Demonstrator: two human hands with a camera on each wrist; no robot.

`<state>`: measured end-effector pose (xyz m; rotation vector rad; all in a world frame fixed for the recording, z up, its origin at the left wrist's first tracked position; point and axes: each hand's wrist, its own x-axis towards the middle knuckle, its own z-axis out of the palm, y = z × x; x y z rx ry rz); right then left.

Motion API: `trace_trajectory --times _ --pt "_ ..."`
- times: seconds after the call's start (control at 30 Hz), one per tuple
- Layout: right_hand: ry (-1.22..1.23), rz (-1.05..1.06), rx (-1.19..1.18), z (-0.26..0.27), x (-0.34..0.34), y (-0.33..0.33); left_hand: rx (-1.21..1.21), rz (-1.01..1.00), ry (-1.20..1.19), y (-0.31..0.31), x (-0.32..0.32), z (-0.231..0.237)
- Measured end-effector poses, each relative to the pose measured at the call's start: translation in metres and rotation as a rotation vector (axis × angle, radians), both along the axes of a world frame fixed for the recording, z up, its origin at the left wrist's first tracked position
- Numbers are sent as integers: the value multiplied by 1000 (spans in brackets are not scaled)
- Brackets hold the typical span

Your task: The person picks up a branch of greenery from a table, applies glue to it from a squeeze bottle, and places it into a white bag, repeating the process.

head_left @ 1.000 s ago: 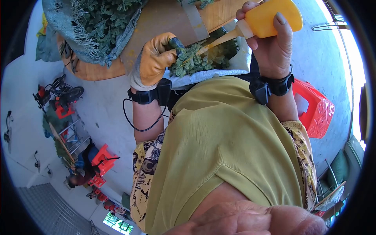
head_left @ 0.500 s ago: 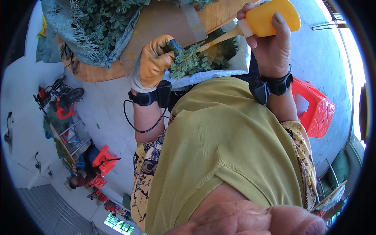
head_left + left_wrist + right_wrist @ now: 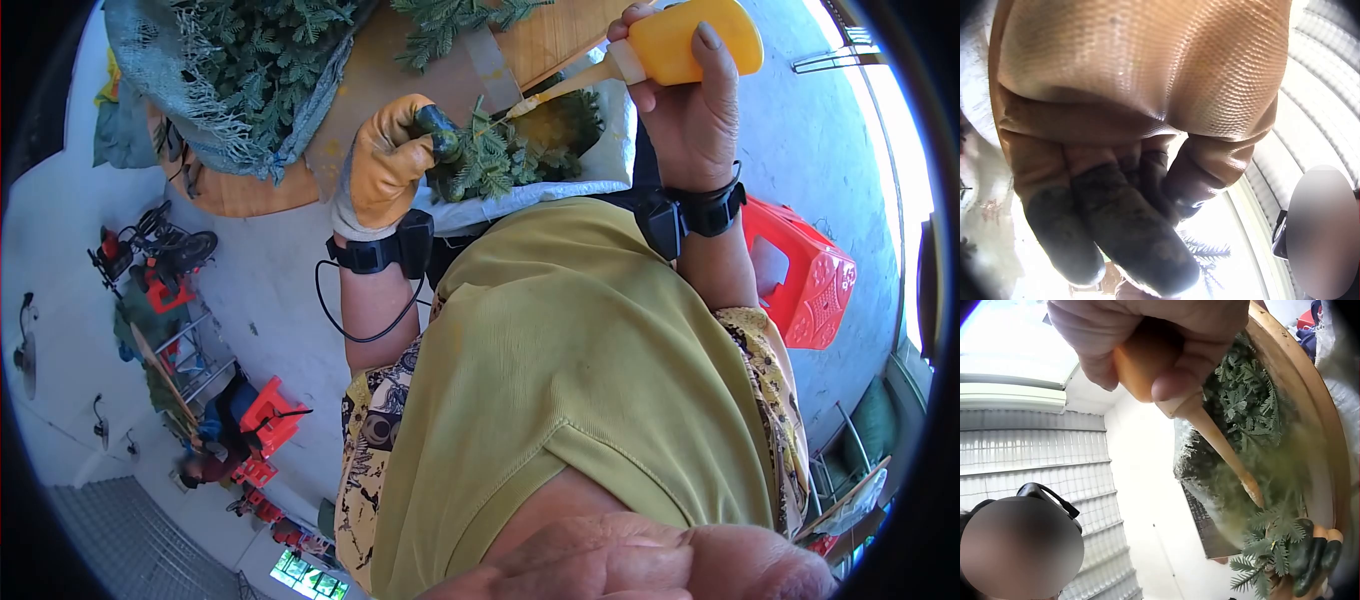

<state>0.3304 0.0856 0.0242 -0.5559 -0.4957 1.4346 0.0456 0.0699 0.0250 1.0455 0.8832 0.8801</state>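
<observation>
The gloved left hand (image 3: 388, 165), orange with dark fingertips, pinches a green needled sprig (image 3: 487, 160); in the left wrist view the dark fingertips (image 3: 1141, 244) curl down with a bit of sprig (image 3: 1210, 253) beyond them. The bare right hand (image 3: 695, 120) grips a yellow squeeze bottle (image 3: 690, 42), tilted so its long nozzle (image 3: 565, 88) points down-left at the sprig. In the right wrist view the nozzle tip (image 3: 1254, 492), coated in yellowish stuff, is close above the sprig (image 3: 1272, 547); whether they touch, I cannot tell.
A white sack (image 3: 610, 160) with more greenery lies open at the lap. Beyond, a wooden table (image 3: 545, 38) bears a stained cardboard sheet (image 3: 400, 65), loose branches (image 3: 450, 22) and a woven bag (image 3: 160, 65) of greenery. A red stool (image 3: 815, 285) stands at the right.
The left hand's hold on the sprig has shifted slightly, and the sprig is turned differently. The bottle has moved slightly left, and more of a loose branch shows on the table.
</observation>
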Motion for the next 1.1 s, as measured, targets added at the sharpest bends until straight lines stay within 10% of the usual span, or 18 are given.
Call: trace_trajectory --times 1.1 --pt "41 -42 -108 1 -1 4 -105 -64 -159 0 -19 -23"
